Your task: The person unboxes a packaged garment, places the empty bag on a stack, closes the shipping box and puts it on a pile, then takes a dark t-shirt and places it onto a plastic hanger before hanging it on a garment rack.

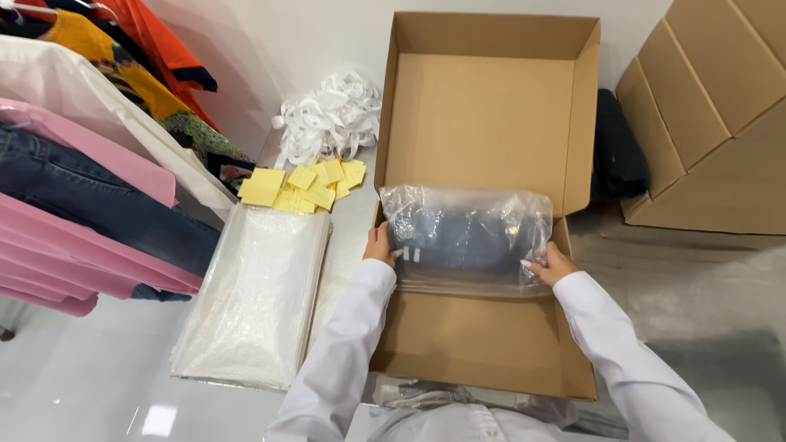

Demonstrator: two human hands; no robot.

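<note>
An open brown cardboard box (483, 344) lies on the white table with its lid (491, 106) standing up at the back. Inside, at the far end, rests a clear plastic bag with a dark grey folded garment (467, 237). My left hand (379, 245) grips the bag's left edge. At the bag's lower right corner, my right hand (550, 263) holds it too. Both arms wear white sleeves. The near half of the box floor is bare cardboard.
A stack of clear plastic bags (258, 295) lies left of the box. Behind it are yellow paper squares (299, 187) and a heap of white strips (327, 119). Clothes (90, 188) hang at the left. Closed cartons (712, 115) and a dark bundle (616, 151) sit at the right.
</note>
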